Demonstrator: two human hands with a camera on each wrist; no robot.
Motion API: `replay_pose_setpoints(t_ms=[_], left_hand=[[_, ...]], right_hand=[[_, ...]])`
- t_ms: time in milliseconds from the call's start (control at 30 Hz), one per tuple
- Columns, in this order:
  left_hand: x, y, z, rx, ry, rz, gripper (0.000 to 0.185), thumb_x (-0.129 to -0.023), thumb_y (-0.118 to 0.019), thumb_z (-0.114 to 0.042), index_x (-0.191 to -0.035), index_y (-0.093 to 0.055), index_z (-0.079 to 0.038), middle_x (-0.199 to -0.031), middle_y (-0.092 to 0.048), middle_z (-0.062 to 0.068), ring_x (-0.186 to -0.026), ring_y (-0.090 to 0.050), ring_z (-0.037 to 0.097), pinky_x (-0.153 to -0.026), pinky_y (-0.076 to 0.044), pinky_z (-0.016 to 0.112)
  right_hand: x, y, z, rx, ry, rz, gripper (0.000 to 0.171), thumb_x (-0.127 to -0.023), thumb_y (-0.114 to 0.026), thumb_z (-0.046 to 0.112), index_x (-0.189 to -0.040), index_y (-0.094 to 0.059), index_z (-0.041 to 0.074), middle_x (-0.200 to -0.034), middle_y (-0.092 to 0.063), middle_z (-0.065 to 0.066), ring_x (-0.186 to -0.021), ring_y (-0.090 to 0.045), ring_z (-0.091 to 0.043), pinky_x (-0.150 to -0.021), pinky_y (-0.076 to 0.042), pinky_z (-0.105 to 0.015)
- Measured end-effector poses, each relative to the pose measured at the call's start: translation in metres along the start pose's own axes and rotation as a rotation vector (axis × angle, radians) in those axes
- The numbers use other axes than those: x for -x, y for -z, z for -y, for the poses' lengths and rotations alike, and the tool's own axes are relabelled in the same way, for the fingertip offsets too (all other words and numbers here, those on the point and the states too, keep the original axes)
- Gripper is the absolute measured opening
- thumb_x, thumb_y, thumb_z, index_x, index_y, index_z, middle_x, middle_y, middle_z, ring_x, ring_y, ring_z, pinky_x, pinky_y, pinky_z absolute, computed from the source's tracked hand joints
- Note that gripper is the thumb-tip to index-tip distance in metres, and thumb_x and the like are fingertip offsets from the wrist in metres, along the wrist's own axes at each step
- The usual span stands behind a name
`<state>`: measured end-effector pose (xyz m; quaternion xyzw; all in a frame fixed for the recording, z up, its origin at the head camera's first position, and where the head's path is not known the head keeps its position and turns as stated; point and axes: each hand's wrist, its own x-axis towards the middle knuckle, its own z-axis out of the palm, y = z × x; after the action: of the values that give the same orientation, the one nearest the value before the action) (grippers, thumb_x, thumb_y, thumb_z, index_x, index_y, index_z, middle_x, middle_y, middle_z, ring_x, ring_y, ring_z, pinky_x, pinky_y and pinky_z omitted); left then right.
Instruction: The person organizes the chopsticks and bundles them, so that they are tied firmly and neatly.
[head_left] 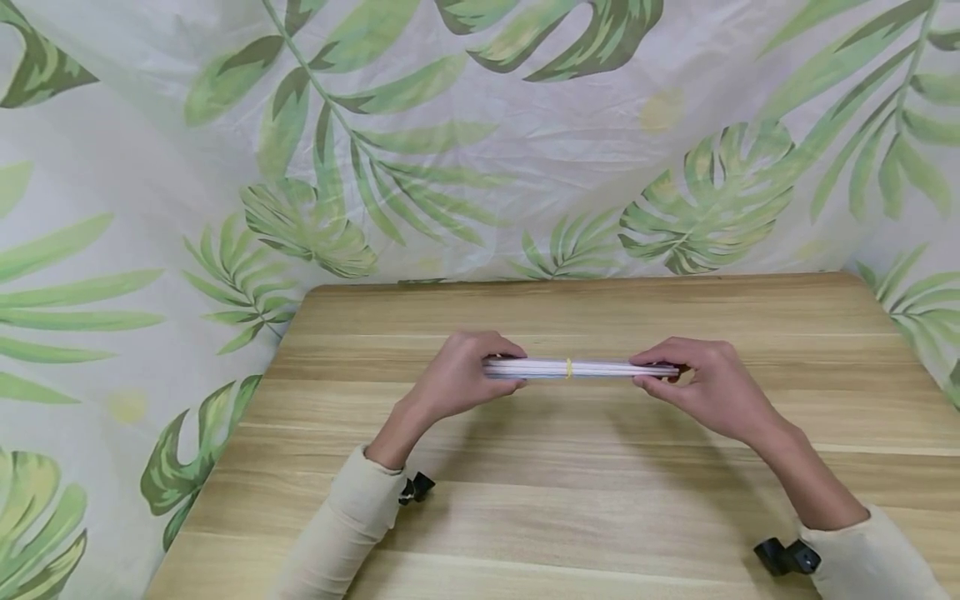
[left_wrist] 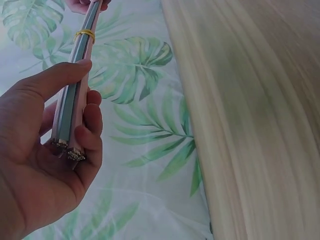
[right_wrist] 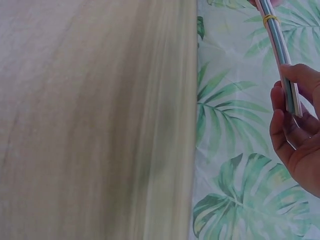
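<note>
1. A slim bundle of pastel sticks [head_left: 581, 368], bound by a yellow rubber band [head_left: 569, 368], is hovering level above the wood-grain table [head_left: 600, 500].
2. The left hand [head_left: 457, 375] and right hand [head_left: 701, 379] are each pinching one end (fingers curled round it).

A light wooden table [head_left: 600, 500] with rounded corners stands against a leaf-printed cloth [head_left: 150, 208].

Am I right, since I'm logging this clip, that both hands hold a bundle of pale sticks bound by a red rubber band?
Not quite: the rubber band is yellow, as the head view shows. Left hand and right hand do hold the bundle of pale sticks by its ends.
</note>
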<state>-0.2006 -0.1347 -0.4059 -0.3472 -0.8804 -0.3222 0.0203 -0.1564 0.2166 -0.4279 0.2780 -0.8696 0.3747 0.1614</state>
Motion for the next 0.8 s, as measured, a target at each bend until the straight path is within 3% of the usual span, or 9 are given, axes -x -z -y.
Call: replay_pose_setpoints(t_ms=[200, 433, 800], left_hand=[[0.002, 0.002, 0.009, 0.022, -0.003, 0.013, 0.026, -0.086, -0.090, -0.011, -0.110, -0.082, -0.010, -0.099, -0.079, 0.001, -0.084, -0.068, 0.009, -0.076, -0.057, 0.026], [0.008, -0.004, 0.018, 0.005, 0.026, 0.055, 0.027, -0.089, -0.088, -0.013, -0.115, -0.081, -0.010, -0.107, -0.081, 0.003, -0.090, -0.072, 0.010, -0.081, -0.058, 0.027], [0.010, -0.014, 0.033, 0.004, 0.036, 0.047, 0.026, -0.089, -0.088, -0.010, -0.114, -0.081, -0.008, -0.107, -0.082, 0.006, -0.092, -0.074, 0.013, -0.081, -0.059, 0.027]], right_hand=[[-0.001, -0.005, -0.004, -0.014, -0.004, 0.013, 0.024, -0.086, -0.089, 0.005, -0.106, -0.084, 0.019, -0.094, -0.080, 0.008, -0.076, -0.066, 0.003, -0.065, -0.056, -0.021], [-0.001, -0.013, -0.012, -0.051, -0.079, 0.059, 0.022, -0.088, -0.088, 0.006, -0.106, -0.085, 0.018, -0.095, -0.081, 0.005, -0.079, -0.068, 0.001, -0.067, -0.059, -0.023], [-0.004, -0.025, -0.023, -0.046, -0.165, 0.149, 0.018, -0.091, -0.087, 0.013, -0.108, -0.085, 0.019, -0.098, -0.081, 0.004, -0.082, -0.069, -0.002, -0.071, -0.059, -0.023]])
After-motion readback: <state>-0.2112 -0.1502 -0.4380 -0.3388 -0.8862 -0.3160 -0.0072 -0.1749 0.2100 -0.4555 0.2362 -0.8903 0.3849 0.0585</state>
